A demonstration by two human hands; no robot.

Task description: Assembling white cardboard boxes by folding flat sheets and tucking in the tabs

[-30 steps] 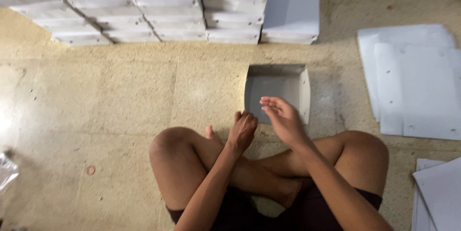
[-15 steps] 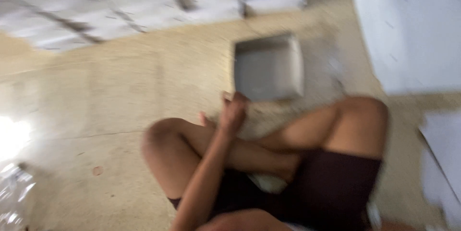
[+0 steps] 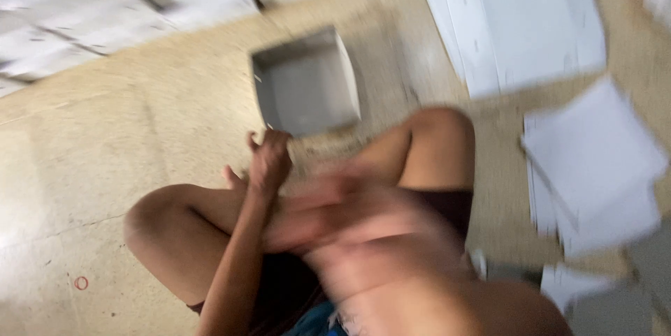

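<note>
I sit cross-legged on a beige stone floor, and the picture is blurred by motion. My left hand (image 3: 269,158) hovers above my left knee with its fingers loosely curled and nothing in them. Just beyond it lies an open, shallow grey-white cardboard box (image 3: 307,91), empty inside. My right hand (image 3: 304,221) is a smear crossing my lap toward the left, lower than the left hand. Its fingers cannot be made out.
Stacks of folded white boxes (image 3: 105,8) line the far left. Large flat white card sheets (image 3: 531,22) lie at the far right, and a loose pile of smaller sheets (image 3: 594,161) lies beside my right knee. A small red ring (image 3: 81,282) rests on the floor.
The view has swung and tilted to the right. My right hand has dropped from in front of the box down across my lap. The left hand stays near the knee.
</note>
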